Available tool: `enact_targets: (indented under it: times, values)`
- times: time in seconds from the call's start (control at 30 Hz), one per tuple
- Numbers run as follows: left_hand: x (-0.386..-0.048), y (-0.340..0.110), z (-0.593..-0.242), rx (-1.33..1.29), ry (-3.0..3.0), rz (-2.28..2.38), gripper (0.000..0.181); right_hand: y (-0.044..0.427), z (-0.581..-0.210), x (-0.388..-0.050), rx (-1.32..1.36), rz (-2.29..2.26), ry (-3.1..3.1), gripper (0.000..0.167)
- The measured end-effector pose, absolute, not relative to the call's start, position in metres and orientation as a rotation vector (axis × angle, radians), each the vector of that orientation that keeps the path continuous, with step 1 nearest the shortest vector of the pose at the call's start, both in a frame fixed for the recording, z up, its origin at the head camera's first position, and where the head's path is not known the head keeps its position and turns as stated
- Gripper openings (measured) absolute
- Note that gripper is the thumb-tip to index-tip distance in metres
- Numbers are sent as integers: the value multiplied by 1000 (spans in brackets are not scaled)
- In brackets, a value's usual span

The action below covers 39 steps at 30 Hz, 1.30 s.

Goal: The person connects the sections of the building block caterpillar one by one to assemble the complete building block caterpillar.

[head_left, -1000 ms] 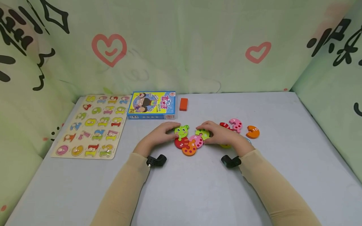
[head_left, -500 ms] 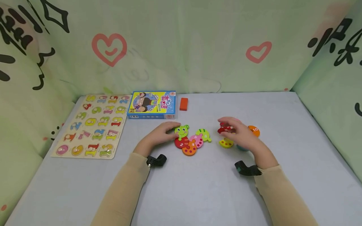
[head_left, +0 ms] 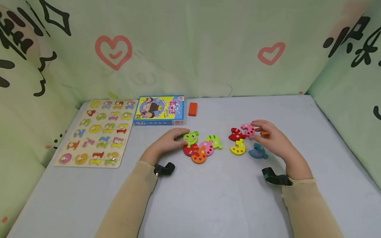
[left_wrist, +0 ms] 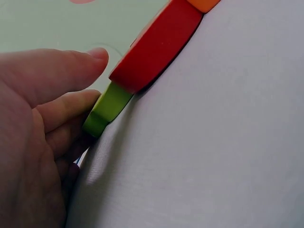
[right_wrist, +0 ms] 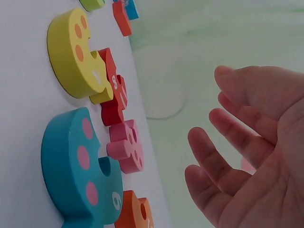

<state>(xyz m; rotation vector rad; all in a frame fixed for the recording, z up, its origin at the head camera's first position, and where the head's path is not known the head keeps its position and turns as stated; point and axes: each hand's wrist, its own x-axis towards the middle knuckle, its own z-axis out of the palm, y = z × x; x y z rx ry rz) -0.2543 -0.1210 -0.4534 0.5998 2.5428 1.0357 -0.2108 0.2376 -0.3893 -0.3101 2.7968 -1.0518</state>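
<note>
The left hand holds the smiling green caterpillar head at its left side; in the left wrist view its fingers meet the green edge. Joined to the head are a red 2 piece, an orange 3 piece, a pink piece and a green striped piece. Above the loose pieces hovers the right hand, fingers apart and holding nothing, as the right wrist view shows. Beneath or beside it lie a pink piece, a partly covered orange piece and a blue piece.
Loose red and yellow pieces lie left of the blue one. A number board is at the left, a blue and yellow box behind the left hand, and an orange block beside the box.
The right hand has let go of the green striped piece and moved right, over the loose pieces, uncovering the red, yellow and blue ones. The left hand has stayed at the green head.
</note>
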Motion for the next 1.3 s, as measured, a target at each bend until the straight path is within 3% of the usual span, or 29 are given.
enact_targets:
  times: [0.5, 1.3]
  values:
    - [-255, -118, -454, 574, 2536, 1057, 52, 250, -390, -213, -239, -1004, 2791, 50]
    - [-256, -119, -454, 548, 2516, 1082, 51, 252, -417, -191, -359, -818, 2700, 61]
